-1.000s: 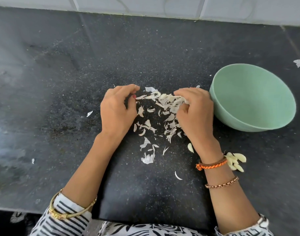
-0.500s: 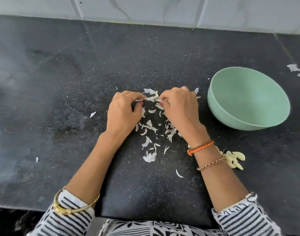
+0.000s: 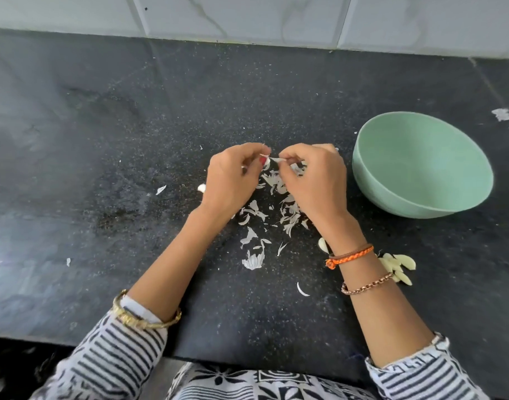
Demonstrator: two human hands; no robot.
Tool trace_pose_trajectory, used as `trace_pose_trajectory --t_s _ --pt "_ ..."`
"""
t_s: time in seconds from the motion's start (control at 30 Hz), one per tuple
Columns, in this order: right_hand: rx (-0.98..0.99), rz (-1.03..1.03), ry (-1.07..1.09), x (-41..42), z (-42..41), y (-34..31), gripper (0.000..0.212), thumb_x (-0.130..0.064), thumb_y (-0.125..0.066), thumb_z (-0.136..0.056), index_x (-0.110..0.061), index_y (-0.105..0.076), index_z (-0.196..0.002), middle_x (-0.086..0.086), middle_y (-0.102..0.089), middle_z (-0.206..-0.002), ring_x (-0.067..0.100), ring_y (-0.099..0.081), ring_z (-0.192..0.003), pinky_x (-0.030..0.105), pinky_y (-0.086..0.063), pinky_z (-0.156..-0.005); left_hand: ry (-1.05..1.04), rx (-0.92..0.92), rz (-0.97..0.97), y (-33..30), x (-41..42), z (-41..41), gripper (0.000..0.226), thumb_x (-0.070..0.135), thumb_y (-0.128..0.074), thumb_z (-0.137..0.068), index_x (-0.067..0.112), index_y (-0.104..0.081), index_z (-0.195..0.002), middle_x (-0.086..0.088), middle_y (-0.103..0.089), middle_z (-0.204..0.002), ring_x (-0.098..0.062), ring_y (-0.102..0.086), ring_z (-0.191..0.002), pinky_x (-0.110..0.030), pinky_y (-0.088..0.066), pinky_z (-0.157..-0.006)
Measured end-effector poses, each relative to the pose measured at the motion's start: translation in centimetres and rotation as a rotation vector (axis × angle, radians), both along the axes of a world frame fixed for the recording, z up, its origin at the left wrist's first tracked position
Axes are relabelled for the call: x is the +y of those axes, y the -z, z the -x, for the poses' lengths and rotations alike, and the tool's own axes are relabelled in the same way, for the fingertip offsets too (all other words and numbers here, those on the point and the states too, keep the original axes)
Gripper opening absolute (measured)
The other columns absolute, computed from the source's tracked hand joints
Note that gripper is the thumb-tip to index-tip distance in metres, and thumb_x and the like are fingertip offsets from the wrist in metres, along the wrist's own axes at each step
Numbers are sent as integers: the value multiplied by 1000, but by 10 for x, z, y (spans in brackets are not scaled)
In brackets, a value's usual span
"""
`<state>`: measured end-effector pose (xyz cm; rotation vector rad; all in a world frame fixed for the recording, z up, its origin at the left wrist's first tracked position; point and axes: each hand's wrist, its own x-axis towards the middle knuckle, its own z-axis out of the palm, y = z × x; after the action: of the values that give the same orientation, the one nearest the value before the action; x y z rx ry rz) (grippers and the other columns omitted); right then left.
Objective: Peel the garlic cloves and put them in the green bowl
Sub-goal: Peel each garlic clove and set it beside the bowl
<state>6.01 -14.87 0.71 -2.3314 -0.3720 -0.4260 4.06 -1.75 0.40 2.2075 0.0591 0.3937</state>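
Note:
My left hand (image 3: 233,180) and my right hand (image 3: 314,180) meet above a scatter of white garlic skins (image 3: 265,215) on the black counter. Between their fingertips they pinch one small garlic clove (image 3: 272,159) with papery skin on it. The green bowl (image 3: 420,166) stands to the right of my right hand, and its inside looks bare. A small pile of peeled cloves (image 3: 399,267) lies beside my right wrist, partly hidden by it. One more clove (image 3: 322,244) lies just left of that wrist.
The black stone counter (image 3: 103,168) runs to a tiled wall (image 3: 247,15) at the back and ends at a front edge near my body. Stray skin bits (image 3: 504,114) lie at the far right, a white piece (image 3: 202,187) by my left hand.
Both hands have come together from apart on the skin pile and lifted slightly. They now pinch a single clove between them. The bowl has not moved.

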Motion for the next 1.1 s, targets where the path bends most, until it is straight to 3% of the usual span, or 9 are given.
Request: trace_pose_trajectory --t_s 0.23,0.4,0.6,0.67,0.73,0.83,0.93,1.03,1.1 --pt "-80 -62 39 1 3 1 14 -7 -61 -85 -9 -73 -91 6 -71 -82 26 -56 -89 15 -25 -64 2 -90 266 7 -17 0 8 12 -58 -91 11 -65 -94 9 -61 -72 2 -53 -63 -12 -41 -60" --pt "-23 -112 21 2 2 2 8 -9 -67 -81 -12 -73 -85 1 -71 -81 23 -60 -87 12 -30 -67 -33 -104 324 10 -14 1 10 7 -61 -88 16 -62 -91 10 -63 -78 -6 -57 -74 -19 -48 -69" --pt "12 -112 -12 2 3 1 17 0 -60 -80 -12 -72 -81 0 -69 -78 22 -59 -88 15 -34 -66 19 -66 336 11 -10 -1 11 5 -61 -87 15 -66 -87 9 -64 -77 -7 -57 -70 -27 -50 -69" --pt "1 -116 14 0 2 1 31 4 -46 -78 -11 -73 -82 0 -70 -79 18 -59 -87 18 -37 -68 -42 -80 347 11 -8 -2 13 4 -60 -87 17 -65 -88 10 -63 -77 -6 -56 -71 -25 -50 -70" --pt "-24 -158 54 -4 1 0 43 3 -34 -70 -10 -73 -80 -3 -68 -78 6 -55 -73 17 -41 -69 -96 -97 369 11 -5 -3 15 3 -58 -88 17 -64 -89 12 -62 -77 -3 -56 -71 -22 -49 -72" --pt "-31 -215 62 -5 -1 -1 34 6 -42 -75 -7 -73 -83 -1 -69 -80 -1 -54 -61 9 -44 -64 -126 -74 374 11 1 -5 15 2 -56 -89 15 -63 -91 11 -59 -75 3 -52 -66 -13 -43 -69" --pt "1 -120 21 -5 -1 3 20 -2 -56 -83 -7 -71 -95 3 -72 -84 17 -65 -80 27 -51 -71 -128 -34 337 11 1 -6 16 2 -55 -89 15 -63 -91 11 -57 -72 2 -49 -63 -9 -41 -65" --pt "-19 158 -65 -5 -7 10 19 -5 -58 -87 -10 -71 -99 4 -72 -90 28 -56 -96 32 -41 -78 -121 -8 273 12 0 -5 15 3 -56 -88 14 -65 -91 14 -57 -73 5 -50 -63 -10 -41 -65" --pt "-49 295 -125 -2 -8 14 16 -5 -63 -84 -12 -73 -95 3 -72 -89 30 -54 -93 37 -40 -74 -119 0 253 12 0 -5 14 4 -56 -88 12 -66 -93 16 -57 -73 8 -49 -63 -12 -41 -65"
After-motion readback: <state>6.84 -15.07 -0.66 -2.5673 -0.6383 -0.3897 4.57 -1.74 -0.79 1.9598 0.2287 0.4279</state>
